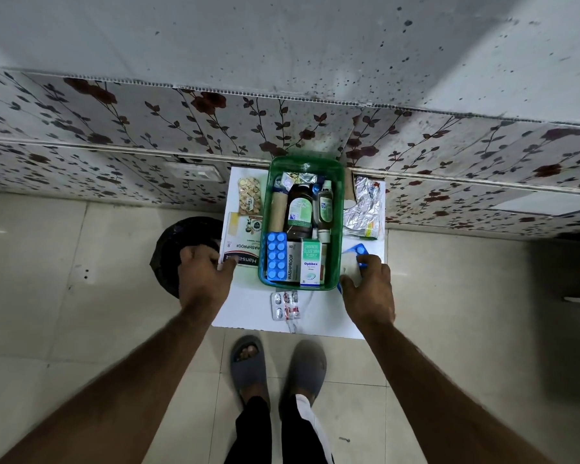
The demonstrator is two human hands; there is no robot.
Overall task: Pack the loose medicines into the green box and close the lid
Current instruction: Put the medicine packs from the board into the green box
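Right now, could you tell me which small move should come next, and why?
Probably lift the right hand and drop its white and blue packets into the green box: they are already grasped beside its right wall, while the left hand only touches the Hansaplast carton.

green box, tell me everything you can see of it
The green box is a translucent green plastic tub, rectangular with rounded corners, sitting upright and lidless on the white table near the wall. It is nearly full: bottles standing side by side at the back, a blue blister pack and small cartons at the front. Neither hand clearly touches it.
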